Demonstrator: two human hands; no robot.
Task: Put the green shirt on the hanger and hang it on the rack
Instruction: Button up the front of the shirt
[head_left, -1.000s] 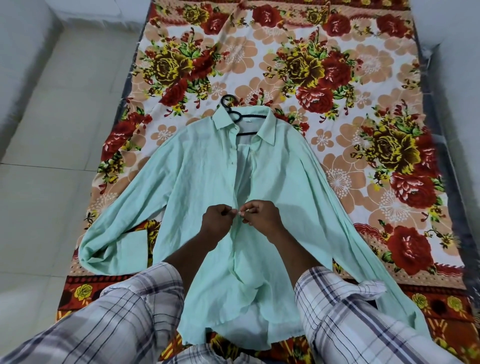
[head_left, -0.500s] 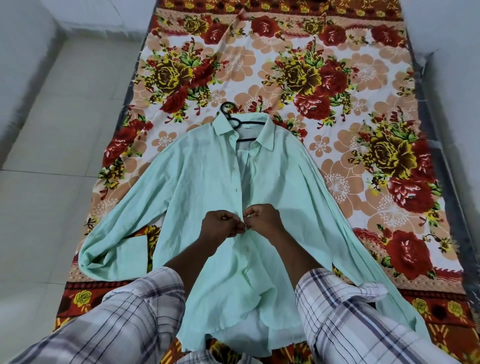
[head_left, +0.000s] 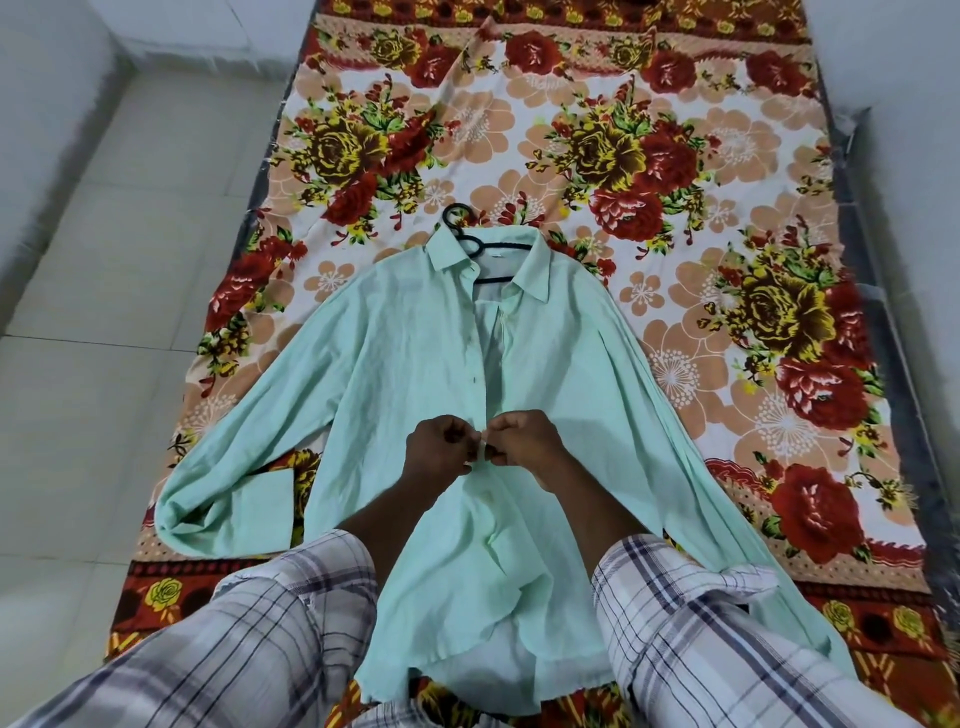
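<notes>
- Head view: I see the shirt (head_left: 405, 374) lying flat on the sheet (head_left: 727, 156). Its long axis runs straight away from me, hem at my knees and collar at the far end.
- The hanger (head_left: 498, 247) is already inside the neck. Its hook pokes out past the collar and leans to my left.
- My left hand (head_left: 441, 452) and right hand (head_left: 524, 444) meet knuckle to knuckle on the front opening, about halfway up the shirt. Each has curled fingers pinching one front edge. I judge I am fastening a button there, though the button itself is too small to make out.
- Above my hands the front gapes open up to the collar.
- What counts next: the hook lies dead ahead of both hands, well beyond them along the button line. Since it leans left, my left hand is slightly nearer.
- No rack is in view.
</notes>
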